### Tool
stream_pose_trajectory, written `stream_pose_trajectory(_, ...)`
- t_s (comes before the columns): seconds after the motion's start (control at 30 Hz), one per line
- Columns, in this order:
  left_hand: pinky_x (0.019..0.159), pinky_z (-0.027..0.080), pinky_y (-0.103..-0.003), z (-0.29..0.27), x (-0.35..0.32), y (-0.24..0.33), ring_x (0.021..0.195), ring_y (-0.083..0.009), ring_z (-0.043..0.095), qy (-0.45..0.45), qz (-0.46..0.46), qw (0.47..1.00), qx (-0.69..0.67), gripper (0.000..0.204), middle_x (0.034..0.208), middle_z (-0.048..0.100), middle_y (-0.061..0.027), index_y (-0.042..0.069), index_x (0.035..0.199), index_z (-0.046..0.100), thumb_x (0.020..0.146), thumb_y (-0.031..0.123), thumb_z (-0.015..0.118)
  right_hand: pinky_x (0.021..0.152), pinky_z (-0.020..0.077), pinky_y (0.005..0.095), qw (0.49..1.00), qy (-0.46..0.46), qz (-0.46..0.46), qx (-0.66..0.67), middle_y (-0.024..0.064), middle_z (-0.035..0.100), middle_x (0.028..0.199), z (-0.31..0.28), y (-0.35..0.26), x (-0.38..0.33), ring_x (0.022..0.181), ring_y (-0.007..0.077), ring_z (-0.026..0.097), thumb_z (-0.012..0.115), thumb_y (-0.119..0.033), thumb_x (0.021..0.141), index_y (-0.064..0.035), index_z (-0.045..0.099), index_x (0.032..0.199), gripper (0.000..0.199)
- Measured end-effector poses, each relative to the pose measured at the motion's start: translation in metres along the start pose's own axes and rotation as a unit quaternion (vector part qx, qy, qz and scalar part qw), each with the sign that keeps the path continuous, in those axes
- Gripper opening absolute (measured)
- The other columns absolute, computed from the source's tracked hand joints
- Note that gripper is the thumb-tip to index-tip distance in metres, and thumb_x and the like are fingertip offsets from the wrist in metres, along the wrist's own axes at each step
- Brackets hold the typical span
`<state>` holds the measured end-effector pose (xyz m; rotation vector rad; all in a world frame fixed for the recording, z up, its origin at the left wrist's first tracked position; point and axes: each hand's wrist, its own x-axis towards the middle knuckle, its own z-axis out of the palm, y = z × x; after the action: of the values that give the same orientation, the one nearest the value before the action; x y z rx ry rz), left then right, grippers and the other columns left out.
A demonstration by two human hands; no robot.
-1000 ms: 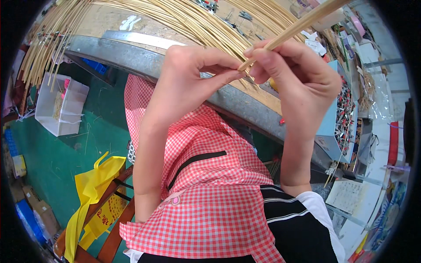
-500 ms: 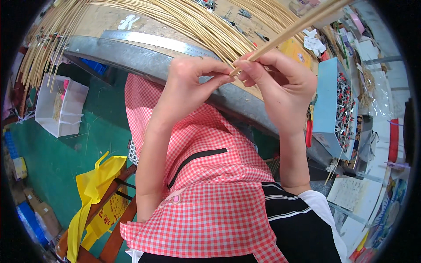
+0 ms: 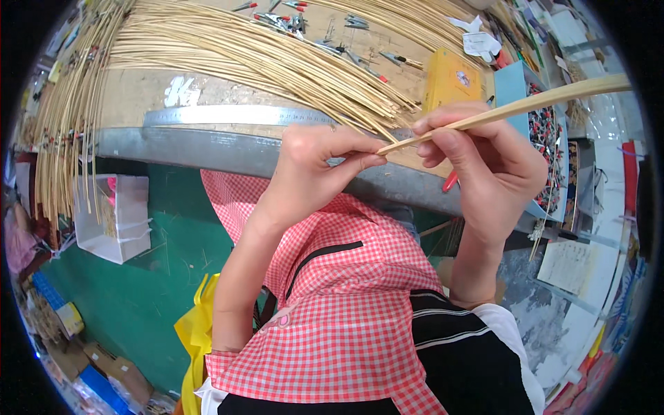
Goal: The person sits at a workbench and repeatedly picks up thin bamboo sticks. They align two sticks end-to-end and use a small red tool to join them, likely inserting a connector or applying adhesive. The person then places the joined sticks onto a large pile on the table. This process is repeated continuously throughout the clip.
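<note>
A thin bamboo strip (image 3: pixel 536 104) slants across in front of me, its far end rising to the right. My left hand (image 3: pixel 321 162) pinches its near tip between thumb and forefinger. Farther along the strip, my right hand (image 3: pixel 487 155) grips it with thumb and bent fingers, the other fingers curled beneath. Both hands are held up over the bench's front edge. Just beyond them lies a long pile of bamboo strips (image 3: pixel 263 59) on the wooden bench top (image 3: pixel 131 86).
A steel ruler (image 3: pixel 228 115) lies along the bench edge. Spring clips (image 3: pixel 280 22) and a yellow box (image 3: pixel 449 79) sit farther back. At the right stands a light-blue box (image 3: pixel 512 79) of clips. Clipped strips (image 3: pixel 66 131) hang at the left above a white bin (image 3: pixel 131 207).
The strip has tilted from steep to flatter, swinging its far end rightward. My right hand has moved right and slid away from my left hand. The view has shifted too.
</note>
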<state>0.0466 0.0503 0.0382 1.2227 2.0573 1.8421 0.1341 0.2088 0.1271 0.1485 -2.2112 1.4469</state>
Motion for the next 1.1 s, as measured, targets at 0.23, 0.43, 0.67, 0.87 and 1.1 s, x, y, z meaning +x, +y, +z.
stream_pose_trajectory(0.23, 0.064, 0.052, -0.023, 0.005, -0.009, 0.005, 0.072, -0.0115, 0.066, -0.020, -0.034, 0.998, -0.043, 0.012, 0.079, 0.071, -0.0076, 0.000, 0.086, 0.072, 0.074, -0.002, 0.072, 0.060, 0.0540, 0.0225, 0.999, 0.044, -0.018, -0.011, 0.0169, 0.068, 0.084, 0.004, -0.008, -0.011, 0.067, 0.0149, 0.066, 0.059, 0.008, 0.085, 0.0089, 0.063, 0.092, 0.008)
stream_pose_trajectory(0.43, 0.066, 0.053, -0.024, 0.011, -0.028, 0.009, 0.074, -0.0131, 0.067, 0.037, 0.008, 0.999, -0.037, 0.013, 0.082, 0.071, -0.0091, -0.002, 0.089, 0.071, 0.076, -0.004, 0.070, 0.061, 0.0532, 0.0212, 0.995, 0.032, -0.089, -0.018, 0.0153, 0.068, 0.082, 0.009, -0.014, -0.023, 0.067, 0.0140, 0.066, 0.063, 0.006, 0.084, 0.0094, 0.064, 0.091, 0.008)
stream_pose_trajectory(0.67, 0.064, 0.052, -0.022, 0.023, -0.030, 0.007, 0.073, -0.0117, 0.065, 0.075, 0.027, 0.996, -0.034, 0.012, 0.082, 0.070, -0.0081, -0.001, 0.088, 0.071, 0.077, -0.006, 0.068, 0.061, 0.0538, 0.0216, 0.993, 0.017, -0.114, -0.034, 0.0115, 0.069, 0.081, 0.003, -0.010, -0.021, 0.066, 0.0118, 0.065, 0.065, 0.002, 0.084, 0.0072, 0.066, 0.094, 0.011)
stream_pose_trajectory(0.87, 0.062, 0.050, -0.022, 0.031, -0.039, 0.011, 0.072, -0.0101, 0.063, 0.097, 0.009, 0.995, -0.017, 0.015, 0.080, 0.067, -0.0082, -0.006, 0.094, 0.066, 0.080, -0.007, 0.065, 0.058, 0.0538, 0.0210, 0.991, 0.062, -0.111, -0.036, 0.0089, 0.067, 0.072, 0.007, -0.003, -0.020, 0.061, 0.0109, 0.064, 0.068, 0.002, 0.082, 0.0071, 0.067, 0.088, 0.008)
stream_pose_trajectory(1.1, 0.060, 0.046, -0.028, 0.053, -0.035, 0.027, 0.068, -0.0184, 0.059, 0.171, 0.067, 0.970, 0.161, 0.022, 0.079, 0.058, -0.0111, -0.003, 0.105, 0.062, 0.084, -0.008, 0.058, 0.047, 0.0481, 0.0196, 0.978, 0.171, 0.041, 0.116, 0.0052, 0.063, 0.062, 0.002, 0.021, -0.019, 0.050, 0.0079, 0.059, 0.068, -0.007, 0.084, 0.0058, 0.066, 0.078, 0.014)
